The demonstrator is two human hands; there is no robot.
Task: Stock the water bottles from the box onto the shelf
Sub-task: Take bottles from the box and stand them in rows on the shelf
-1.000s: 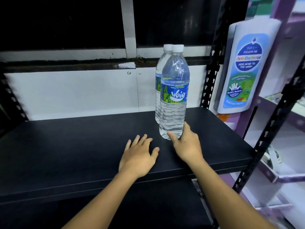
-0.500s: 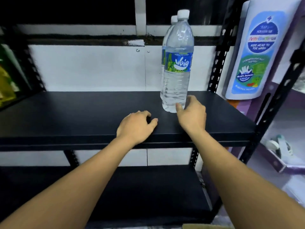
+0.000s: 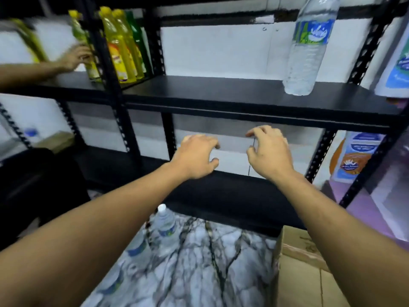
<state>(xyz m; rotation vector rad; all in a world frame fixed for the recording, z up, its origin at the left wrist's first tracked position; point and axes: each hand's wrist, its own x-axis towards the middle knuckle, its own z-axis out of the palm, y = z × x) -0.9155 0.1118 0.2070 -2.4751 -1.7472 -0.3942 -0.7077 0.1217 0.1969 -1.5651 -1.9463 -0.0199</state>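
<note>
Left hand: my left hand (image 3: 194,156) is in the air in front of the rack, below the front edge of the upper shelf (image 3: 210,89). The fingers are loosely curled and hold nothing.
Right hand: my right hand (image 3: 269,151) is level with it, just to its right and not touching it. It is also loosely curled and empty.
Water bottle: I see one water bottle (image 3: 309,45) upright at the right end of the upper shelf, near the front edge. Its cap is cut off by the frame.
Box: the cardboard box (image 3: 305,273) sits on the floor (image 3: 199,262) at bottom right, under my right forearm. I cannot see inside it.
Floor bottles: the floor bottles (image 3: 164,224) stand just before the front edge of the lowest shelf (image 3: 232,196), left of the box, partly behind my left forearm.
Next bay: yellow bottles (image 3: 119,45) stand at the right end of the adjoining shelf. Another person's hand (image 3: 75,56) reaches the leftmost one, but it is too blurred for me to tell the grip.
</note>
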